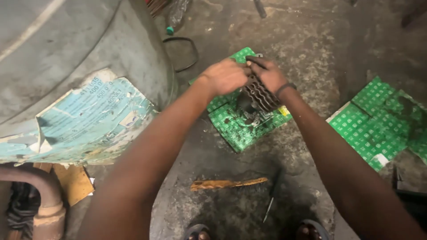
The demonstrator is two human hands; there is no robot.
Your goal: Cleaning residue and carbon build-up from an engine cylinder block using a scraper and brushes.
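A dark, greasy finned metal engine cylinder (259,94) is held between both hands over a green patterned cardboard sheet (240,129) on the grimy floor. My left hand (226,75) grips its upper left side. On its upper right side sits my right hand (268,73), with a dark band on the wrist. The cylinder's far end is hidden under my fingers.
A large grey metal drum (66,53) with a torn blue label fills the left. A second green cardboard sheet (378,122) lies right. A wooden-handled brush (229,183) and a screwdriver (272,195) lie near my sandalled feet. A rusty pipe (44,195) is at bottom left.
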